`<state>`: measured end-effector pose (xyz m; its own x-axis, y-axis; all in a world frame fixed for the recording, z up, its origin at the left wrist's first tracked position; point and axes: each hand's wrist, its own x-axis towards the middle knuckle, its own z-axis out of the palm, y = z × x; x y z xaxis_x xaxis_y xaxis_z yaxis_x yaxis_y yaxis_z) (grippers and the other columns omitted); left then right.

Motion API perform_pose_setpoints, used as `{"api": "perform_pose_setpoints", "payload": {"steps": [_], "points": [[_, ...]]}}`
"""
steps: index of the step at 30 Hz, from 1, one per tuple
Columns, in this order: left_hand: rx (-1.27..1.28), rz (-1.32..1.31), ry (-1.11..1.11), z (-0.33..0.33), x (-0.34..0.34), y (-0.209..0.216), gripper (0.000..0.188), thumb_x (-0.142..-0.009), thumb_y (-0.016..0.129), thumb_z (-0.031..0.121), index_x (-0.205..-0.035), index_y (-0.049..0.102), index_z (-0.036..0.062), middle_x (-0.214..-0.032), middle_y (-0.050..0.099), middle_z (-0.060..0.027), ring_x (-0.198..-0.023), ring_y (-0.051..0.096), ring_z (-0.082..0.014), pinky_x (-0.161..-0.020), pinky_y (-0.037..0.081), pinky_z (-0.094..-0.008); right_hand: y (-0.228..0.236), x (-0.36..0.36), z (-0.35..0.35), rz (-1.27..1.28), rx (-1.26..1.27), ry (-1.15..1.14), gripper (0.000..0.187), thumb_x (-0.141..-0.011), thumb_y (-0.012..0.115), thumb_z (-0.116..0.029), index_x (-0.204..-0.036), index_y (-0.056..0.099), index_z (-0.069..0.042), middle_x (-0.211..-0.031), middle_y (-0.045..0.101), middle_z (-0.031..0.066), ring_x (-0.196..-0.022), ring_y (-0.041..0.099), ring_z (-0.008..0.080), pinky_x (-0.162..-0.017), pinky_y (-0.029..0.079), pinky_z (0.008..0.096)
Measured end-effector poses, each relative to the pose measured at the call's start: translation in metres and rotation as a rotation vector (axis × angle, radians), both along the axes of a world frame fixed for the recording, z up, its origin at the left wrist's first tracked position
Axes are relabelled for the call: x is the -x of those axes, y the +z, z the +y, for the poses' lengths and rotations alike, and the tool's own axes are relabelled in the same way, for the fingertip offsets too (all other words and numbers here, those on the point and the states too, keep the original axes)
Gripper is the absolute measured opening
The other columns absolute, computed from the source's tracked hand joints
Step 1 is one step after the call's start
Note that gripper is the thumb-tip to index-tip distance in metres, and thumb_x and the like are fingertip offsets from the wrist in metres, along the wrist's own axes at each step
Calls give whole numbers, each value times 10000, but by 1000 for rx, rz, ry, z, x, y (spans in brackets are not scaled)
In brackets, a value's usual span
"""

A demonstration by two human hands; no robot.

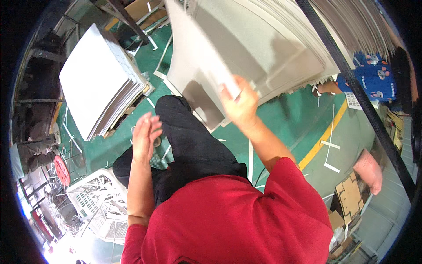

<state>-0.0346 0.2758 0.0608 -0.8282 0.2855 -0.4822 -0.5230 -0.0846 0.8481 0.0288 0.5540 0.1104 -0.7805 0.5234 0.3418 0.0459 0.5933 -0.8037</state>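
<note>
At the far left, a red disc (62,170) stands near a white slatted basket (83,200) holding loose white strips. Beyond it, on the green floor (99,154), a stack of white sheets (94,77) sits on a low wooden support.

Your left hand (146,132) is raised beside your dark-trousered leg (189,136), its fingers slightly bent and a little parted; the white stack is the nearest material to it.

At upper centre, a pale sheet (206,55) runs from your right hand (241,104) toward the top edge of the view, partly blurred. Your right hand pinches its near edge between thumb and fingers. Whether its far end touches the large pale stack (285,48), which spreads behind and to the right, cannot be told.

Further right, a black bar (357,83) slants across the view, a person in a blue patterned garment (371,77) shows beyond it, and brown cardboard (349,198) lies lower down.
</note>
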Motion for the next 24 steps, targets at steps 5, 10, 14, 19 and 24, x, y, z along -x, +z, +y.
{"api": "perform_pose_setpoints", "payload": {"steps": [5, 10, 14, 19, 24], "points": [[-285, 109, 33, 43, 38, 87, 666, -895, 436, 476, -1370, 224, 60, -1223, 461, -143, -1033, 519, -223, -762, 502, -342, 4, -12, -55, 410, -134, 557, 170, -541, 637, -10, -614, 483, -16, -907, 601, 147, -701, 603, 283, -578, 491, 350], [-54, 116, 36, 27, 37, 117, 544, -872, 521, 316, -1293, 336, 25, -1129, 492, -120, -960, 543, -184, -752, 504, -317, 5, -24, -87, 439, -119, 774, 261, -463, 653, -65, -620, 449, -20, -928, 558, 116, -698, 582, 261, -579, 490, 338], [95, 61, 81, 14, 38, 123, 427, -828, 585, 206, -1167, 443, -12, -1049, 520, -115, -991, 516, -213, -828, 451, -326, 6, -35, -108, 407, -62, 780, 251, -447, 603, -14, -631, 433, -24, -855, 584, 143, -679, 596, 262, -548, 508, 303], [105, -28, -4, -11, 56, 129, 391, -740, 540, 41, -1101, 457, -85, -970, 558, -143, -857, 576, -231, -762, 490, -322, 13, -27, -116, 514, -24, 843, 289, -580, 669, -59, -813, 511, 4, -896, 597, 158, -741, 603, 284, -583, 509, 331], [97, 66, 131, -54, 39, 191, 448, -690, 546, 14, -1108, 447, -115, -933, 572, -180, -804, 606, -245, -674, 535, -326, 27, -30, -91, 568, 145, 872, 165, -807, 607, -161, -778, 556, -6, -801, 611, 133, -625, 590, 245, -511, 473, 316]]}}
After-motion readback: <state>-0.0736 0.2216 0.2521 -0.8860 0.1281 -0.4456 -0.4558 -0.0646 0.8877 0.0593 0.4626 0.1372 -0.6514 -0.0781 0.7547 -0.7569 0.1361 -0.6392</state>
